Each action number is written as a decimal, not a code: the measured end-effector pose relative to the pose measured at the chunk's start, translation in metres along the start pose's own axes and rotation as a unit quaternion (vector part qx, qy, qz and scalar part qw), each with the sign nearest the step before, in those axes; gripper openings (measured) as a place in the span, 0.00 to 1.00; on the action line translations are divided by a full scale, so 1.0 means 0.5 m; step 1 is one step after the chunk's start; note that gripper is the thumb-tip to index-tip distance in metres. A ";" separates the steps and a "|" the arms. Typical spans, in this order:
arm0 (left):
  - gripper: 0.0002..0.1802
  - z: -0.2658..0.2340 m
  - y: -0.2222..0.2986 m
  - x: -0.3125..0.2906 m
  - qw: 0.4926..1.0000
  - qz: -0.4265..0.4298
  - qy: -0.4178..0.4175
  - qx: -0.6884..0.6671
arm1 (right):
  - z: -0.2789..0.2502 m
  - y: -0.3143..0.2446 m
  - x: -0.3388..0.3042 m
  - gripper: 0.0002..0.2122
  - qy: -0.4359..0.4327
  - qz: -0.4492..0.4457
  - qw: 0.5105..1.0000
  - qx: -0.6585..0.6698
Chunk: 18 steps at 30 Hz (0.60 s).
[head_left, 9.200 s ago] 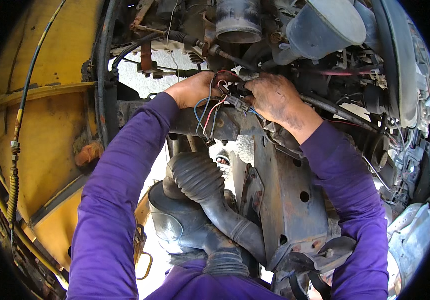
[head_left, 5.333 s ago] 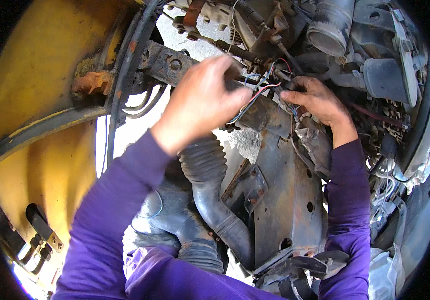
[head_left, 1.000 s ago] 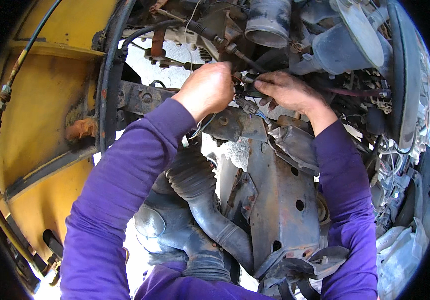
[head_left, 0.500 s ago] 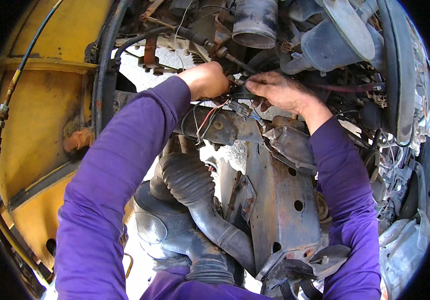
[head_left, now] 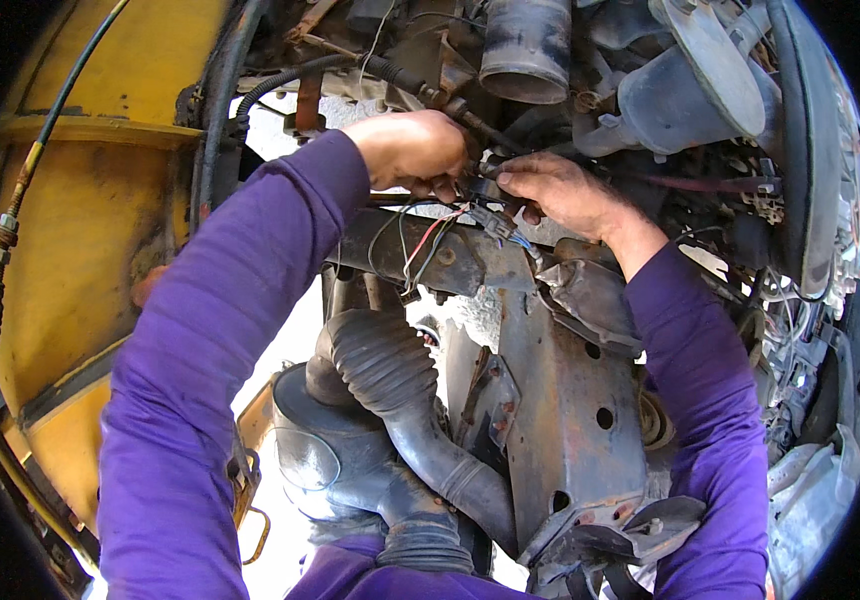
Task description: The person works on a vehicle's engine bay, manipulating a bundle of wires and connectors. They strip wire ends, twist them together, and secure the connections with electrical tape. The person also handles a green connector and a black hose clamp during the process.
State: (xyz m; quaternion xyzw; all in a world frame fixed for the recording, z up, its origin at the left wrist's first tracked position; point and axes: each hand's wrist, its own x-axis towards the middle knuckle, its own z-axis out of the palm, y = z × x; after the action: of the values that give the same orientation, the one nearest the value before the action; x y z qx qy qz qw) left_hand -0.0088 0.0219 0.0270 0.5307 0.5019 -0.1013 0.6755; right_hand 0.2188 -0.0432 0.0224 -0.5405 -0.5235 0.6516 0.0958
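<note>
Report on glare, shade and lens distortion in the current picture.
Head view: the ground beside the round canister is glaring, washed out to white; head view: between the left hand and the right hand it is dark, fine detail hard to read; head view: fisheye curvature, with corners gone black.

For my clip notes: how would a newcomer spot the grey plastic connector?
Start at the bent dark hose with a ribbed upper end. Above, by the upper edge of the scuffed dark steel crossbar, below and left of the bare right hand, sits the small grey plastic connector. Blue wires leaving its lower right end set it apart.
</note>
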 end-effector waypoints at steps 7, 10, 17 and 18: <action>0.28 0.009 -0.044 0.016 0.992 0.126 -0.028 -0.015 | -0.002 0.025 0.022 0.15 -0.018 -0.109 0.992 -0.061; 0.30 0.028 -0.062 0.016 0.987 0.118 -0.027 -0.105 | -0.002 0.018 0.021 0.15 -0.035 -0.042 0.997 -0.048; 0.24 0.034 -0.084 0.012 0.989 0.078 0.007 -0.128 | -0.005 -0.030 -0.001 0.16 -0.010 0.057 0.998 -0.027; 0.23 0.034 -0.061 0.000 0.995 0.057 0.013 -0.084 | -0.009 -0.027 -0.001 0.17 -0.008 0.058 0.998 -0.018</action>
State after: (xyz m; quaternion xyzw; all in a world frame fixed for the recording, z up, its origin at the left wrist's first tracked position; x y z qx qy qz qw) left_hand -0.0196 -0.0048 0.0070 0.5010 0.4865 -0.0134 0.7156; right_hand 0.2166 -0.0350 0.0339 -0.5665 -0.5033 0.6510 0.0437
